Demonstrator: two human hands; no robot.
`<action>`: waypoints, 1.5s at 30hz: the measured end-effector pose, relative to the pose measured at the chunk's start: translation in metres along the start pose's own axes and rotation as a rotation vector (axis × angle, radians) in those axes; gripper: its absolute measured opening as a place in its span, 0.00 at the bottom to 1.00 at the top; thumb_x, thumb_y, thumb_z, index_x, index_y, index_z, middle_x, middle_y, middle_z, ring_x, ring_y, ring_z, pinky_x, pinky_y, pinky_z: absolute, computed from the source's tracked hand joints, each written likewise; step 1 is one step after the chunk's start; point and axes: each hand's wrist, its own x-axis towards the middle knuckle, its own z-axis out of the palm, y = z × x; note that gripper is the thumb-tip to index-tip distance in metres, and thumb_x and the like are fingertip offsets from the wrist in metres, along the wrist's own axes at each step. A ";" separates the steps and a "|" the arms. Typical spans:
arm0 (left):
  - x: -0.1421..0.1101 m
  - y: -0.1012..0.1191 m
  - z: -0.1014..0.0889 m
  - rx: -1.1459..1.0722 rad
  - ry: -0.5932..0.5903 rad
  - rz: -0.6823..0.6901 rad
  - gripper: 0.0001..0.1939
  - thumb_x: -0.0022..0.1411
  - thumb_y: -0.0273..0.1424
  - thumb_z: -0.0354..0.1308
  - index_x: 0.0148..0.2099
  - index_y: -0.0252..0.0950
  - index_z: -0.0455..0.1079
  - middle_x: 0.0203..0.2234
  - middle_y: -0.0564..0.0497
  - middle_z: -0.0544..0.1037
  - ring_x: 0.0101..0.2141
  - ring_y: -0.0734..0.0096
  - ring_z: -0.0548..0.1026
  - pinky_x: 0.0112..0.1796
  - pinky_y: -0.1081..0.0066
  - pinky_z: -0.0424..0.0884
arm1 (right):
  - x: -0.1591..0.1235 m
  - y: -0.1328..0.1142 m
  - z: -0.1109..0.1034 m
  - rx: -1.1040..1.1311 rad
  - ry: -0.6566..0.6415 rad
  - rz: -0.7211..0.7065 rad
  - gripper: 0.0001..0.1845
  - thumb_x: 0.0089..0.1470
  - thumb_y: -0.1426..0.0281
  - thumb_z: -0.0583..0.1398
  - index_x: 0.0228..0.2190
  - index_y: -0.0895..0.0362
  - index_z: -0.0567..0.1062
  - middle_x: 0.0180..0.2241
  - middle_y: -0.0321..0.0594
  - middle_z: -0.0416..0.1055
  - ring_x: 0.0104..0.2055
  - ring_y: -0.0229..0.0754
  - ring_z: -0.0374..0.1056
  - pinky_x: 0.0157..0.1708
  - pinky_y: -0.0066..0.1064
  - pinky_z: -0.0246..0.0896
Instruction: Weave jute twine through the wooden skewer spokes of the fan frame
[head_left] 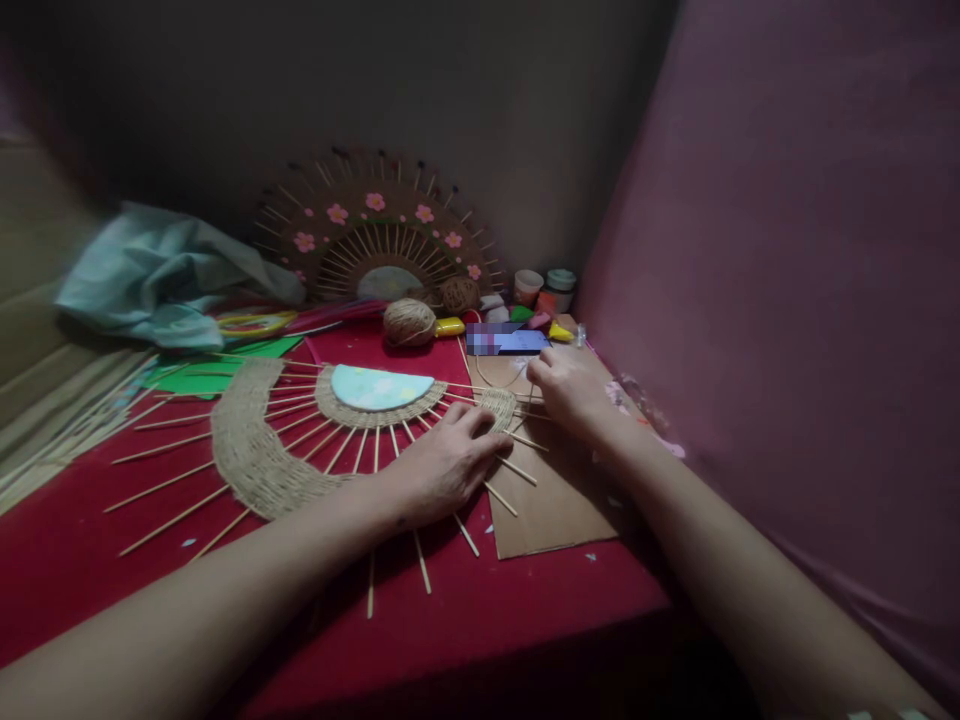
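A half-round fan of thin wooden sticks lies on the red cloth, with a pale blue half-disc at its centre and bands of woven jute across the sticks. My left hand lies flat on the sticks at the right part of the fan, fingers stretched out. My right hand is curled at the fan's right end, fingers pinched on the jute twine near the woven edge.
A finished stick fan with pink flowers leans on the back wall. Balls of jute twine, a phone, small cups and coloured bits sit behind. Cardboard lies under the right side. A pale cloth and green paper lie left.
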 end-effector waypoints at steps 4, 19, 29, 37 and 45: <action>0.000 0.001 -0.001 -0.005 -0.002 0.000 0.14 0.68 0.32 0.42 0.49 0.37 0.67 0.41 0.44 0.67 0.41 0.63 0.60 0.44 0.59 0.66 | 0.016 0.005 0.010 0.173 -0.036 0.056 0.09 0.55 0.76 0.53 0.33 0.58 0.73 0.34 0.43 0.68 0.33 0.39 0.61 0.30 0.28 0.47; -0.001 0.001 0.001 -0.036 0.026 -0.031 0.13 0.66 0.31 0.46 0.45 0.35 0.70 0.41 0.43 0.67 0.42 0.62 0.61 0.46 0.59 0.66 | 0.024 0.015 0.003 0.345 -0.229 0.332 0.01 0.43 0.73 0.63 0.23 0.59 0.76 0.26 0.42 0.73 0.32 0.41 0.66 0.30 0.29 0.55; 0.000 0.003 -0.008 -0.115 0.132 -0.021 0.12 0.59 0.24 0.50 0.44 0.36 0.71 0.43 0.45 0.67 0.42 0.63 0.62 0.45 0.60 0.66 | 0.012 0.035 -0.003 0.897 -0.500 0.573 0.05 0.41 0.76 0.64 0.22 0.59 0.71 0.14 0.34 0.68 0.17 0.37 0.66 0.19 0.27 0.63; 0.001 -0.006 -0.015 -0.077 0.291 -0.019 0.17 0.56 0.21 0.51 0.47 0.38 0.70 0.46 0.45 0.66 0.46 0.61 0.63 0.48 0.57 0.65 | -0.007 0.025 -0.028 1.284 -0.339 0.649 0.16 0.40 0.79 0.65 0.30 0.57 0.65 0.21 0.35 0.71 0.26 0.41 0.73 0.28 0.31 0.71; 0.003 -0.008 -0.019 -0.082 0.308 -0.021 0.16 0.57 0.22 0.51 0.46 0.37 0.71 0.44 0.45 0.67 0.45 0.63 0.65 0.48 0.57 0.66 | -0.038 0.008 -0.031 1.586 -0.339 0.749 0.10 0.44 0.76 0.63 0.31 0.59 0.68 0.28 0.45 0.76 0.28 0.42 0.74 0.29 0.31 0.71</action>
